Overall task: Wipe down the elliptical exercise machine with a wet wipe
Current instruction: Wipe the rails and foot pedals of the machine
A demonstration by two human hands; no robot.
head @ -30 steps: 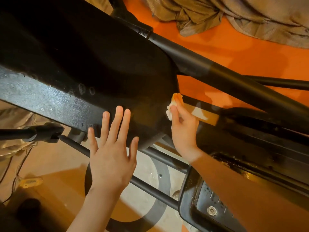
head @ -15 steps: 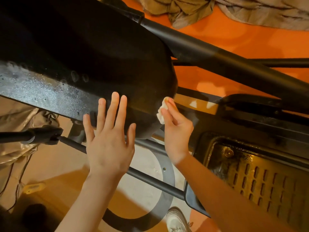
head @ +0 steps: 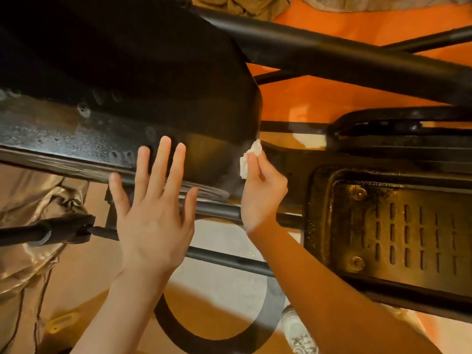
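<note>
One tiny wet wipe point(head: 249, 159) pinched in right hand point(head: 263, 192), left hand point(head: 153, 213) spread flat.
Might snag on the shroud point(head: 153, 80) edge at 12 o'clock and tear.

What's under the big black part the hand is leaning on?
Under the black housing you can see grey frame bars, the floor's grey ring marking and a white shoe. The left hand and right arm cover the rest.

Large black plastic-shrouded elliptical exercise machine point(head: 143, 80): housing flank speckled with wet droplets, slotted foot pedal lower right. Small crumpled white wet wipe point(head: 249, 157) pressed against the housing's rounded rear edge.
</note>
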